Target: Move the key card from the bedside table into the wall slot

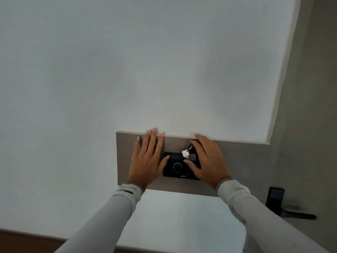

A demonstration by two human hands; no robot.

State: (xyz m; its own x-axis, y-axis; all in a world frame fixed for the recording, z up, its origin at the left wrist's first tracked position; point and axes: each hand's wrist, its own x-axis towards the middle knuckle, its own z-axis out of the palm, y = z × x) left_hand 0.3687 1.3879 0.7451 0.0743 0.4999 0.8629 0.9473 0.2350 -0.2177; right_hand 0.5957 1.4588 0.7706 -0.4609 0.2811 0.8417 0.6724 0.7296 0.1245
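A black wall plate (177,175) with a round dial (177,166) sits on a brown wall panel (246,161). The grey key card (193,157) lies at the plate's top right, where the slot is, with a silver key (185,153) and ring hanging from it. My right hand (209,159) pinches the card between thumb and fingers and covers the plate's right edge. How deep the card sits in the slot is hidden. My left hand (147,159) rests flat on the panel left of the plate, fingers spread, thumb touching the plate's left edge.
White wall surrounds the panel. A grey door stands at the right with a black lock and lever handle (291,212). A brown strip (27,241) shows at the bottom left.
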